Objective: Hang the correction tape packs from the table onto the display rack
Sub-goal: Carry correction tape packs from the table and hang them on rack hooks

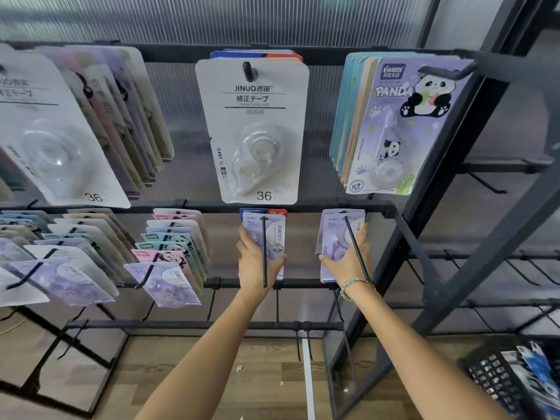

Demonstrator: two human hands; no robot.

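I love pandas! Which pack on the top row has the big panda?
The purple panda pack at the right end of the top row. The white pack in the middle shows only writing.

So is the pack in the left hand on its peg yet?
On. The peg runs through the top of the lilac pack, and the left hand holds its lower part.
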